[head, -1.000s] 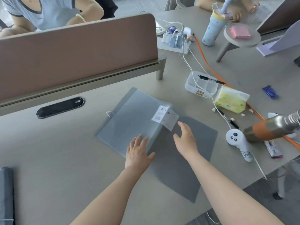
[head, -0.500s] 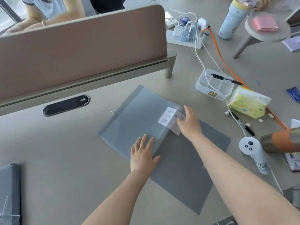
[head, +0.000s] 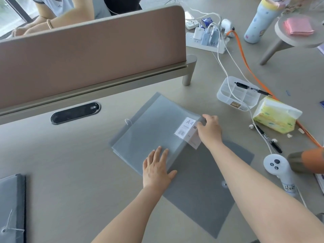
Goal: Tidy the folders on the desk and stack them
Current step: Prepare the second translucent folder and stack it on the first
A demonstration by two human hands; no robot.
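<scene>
Right hand (head: 209,131) now at translucent folder (head: 154,127) corner

A white label (head: 186,127) on the grey translucent folder (head: 154,127) reads "A4" in large letters, with a barcode below it and smaller print too fine to read; a "20" shows near its lower edge. The white controller (head: 280,171) bears a handwritten mark on a strip round its handle, not legible. A brown sticker on the clear plastic tray (head: 236,95) cannot be read.
</scene>
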